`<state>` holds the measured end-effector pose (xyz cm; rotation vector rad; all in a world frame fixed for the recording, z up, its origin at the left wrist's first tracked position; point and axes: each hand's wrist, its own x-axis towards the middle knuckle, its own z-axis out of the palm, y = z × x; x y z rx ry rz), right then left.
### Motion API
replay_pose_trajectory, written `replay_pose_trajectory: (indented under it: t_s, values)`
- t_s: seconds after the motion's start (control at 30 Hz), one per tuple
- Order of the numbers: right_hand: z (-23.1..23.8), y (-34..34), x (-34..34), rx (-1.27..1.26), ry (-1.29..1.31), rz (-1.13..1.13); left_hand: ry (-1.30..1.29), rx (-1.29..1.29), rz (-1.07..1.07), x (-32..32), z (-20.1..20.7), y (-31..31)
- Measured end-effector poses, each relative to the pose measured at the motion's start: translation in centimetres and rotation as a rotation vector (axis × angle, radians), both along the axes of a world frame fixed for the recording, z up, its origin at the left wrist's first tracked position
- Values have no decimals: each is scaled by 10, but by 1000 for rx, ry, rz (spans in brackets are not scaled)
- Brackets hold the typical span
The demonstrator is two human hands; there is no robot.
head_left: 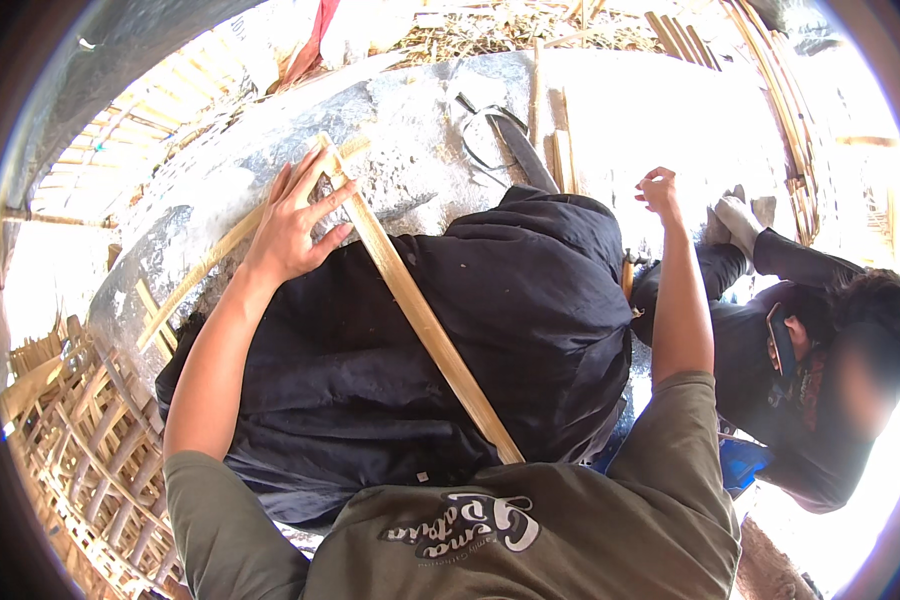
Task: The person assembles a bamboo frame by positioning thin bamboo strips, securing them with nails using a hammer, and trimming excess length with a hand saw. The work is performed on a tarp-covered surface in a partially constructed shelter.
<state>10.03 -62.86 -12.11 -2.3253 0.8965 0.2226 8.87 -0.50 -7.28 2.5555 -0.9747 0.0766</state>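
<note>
A long, flat bamboo strip (pixel 415 310) lies slantwise over the dark cloth (pixel 310 370) on my lap, its near end against my shirt. At its far end is my left hand (pixel 295 220), fingers spread, with fingertips on or right beside the strip; it does not wrap round it. My right hand (pixel 660 190) is raised to the right, apart from the strip. Its fingers are curled in, and whether something small is between them cannot be made out. A second, curved bamboo strip (pixel 205 260) runs under or behind my left hand to the left.
A long dark flat object (pixel 525 150) with a pale cord loop lies ahead on the grey ground, beside thin bamboo sticks (pixel 562 150). Woven bamboo lattice (pixel 100 450) stands at the left. Another person (pixel 790 370) in dark clothes sits close on my right, one foot (pixel 738 220) stretched out.
</note>
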Motion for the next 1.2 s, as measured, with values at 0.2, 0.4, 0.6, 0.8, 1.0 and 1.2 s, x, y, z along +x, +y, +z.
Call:
replay_pose_trajectory:
  t_s: [0.2,0.4,0.6,0.8,1.0,1.2]
  values:
    - [16,6,-7,193,-142,-58,7,-3,-2,1,-1,-2]
    - [46,24,-5,189,-185,-33,-3,-2,3,0,-1,-1]
    - [41,17,-9,154,-143,-75,3,-9,3,0,0,-1]
    - [18,-5,-12,-38,-97,-5,-5,1,4,0,1,-1]
    - [-14,-36,-15,-416,-331,258,-8,-8,-6,2,-3,-2]
    - [28,16,-2,122,-365,-2,-4,-10,-1,1,-1,-2]
